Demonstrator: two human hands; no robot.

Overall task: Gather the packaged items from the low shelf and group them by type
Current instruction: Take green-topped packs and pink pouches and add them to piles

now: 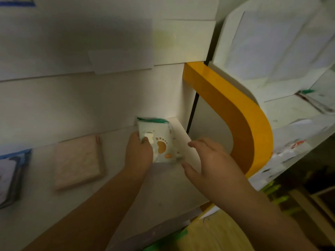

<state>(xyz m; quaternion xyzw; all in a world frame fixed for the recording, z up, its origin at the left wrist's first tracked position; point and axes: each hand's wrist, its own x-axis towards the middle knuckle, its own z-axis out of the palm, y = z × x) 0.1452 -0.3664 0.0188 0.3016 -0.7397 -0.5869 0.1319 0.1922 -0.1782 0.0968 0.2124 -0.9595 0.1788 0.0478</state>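
Right hand [213,160] hovers w/ fingers spread, holding nothing; my left hand [139,151] has its grip clamped on footprint packet [159,142] over white shelf [181,134]. Pink pack [78,160] lies further left.

two bare forearms, hands [139,151] [212,160] ungloved, sleeveless, no jewellery visible

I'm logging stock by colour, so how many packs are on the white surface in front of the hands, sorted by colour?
White pack with green top and orange footprints, held by the left hand: 1
Pink pack: 1
Blue-edged pack, cut off at the frame edge: 1
Total: 3
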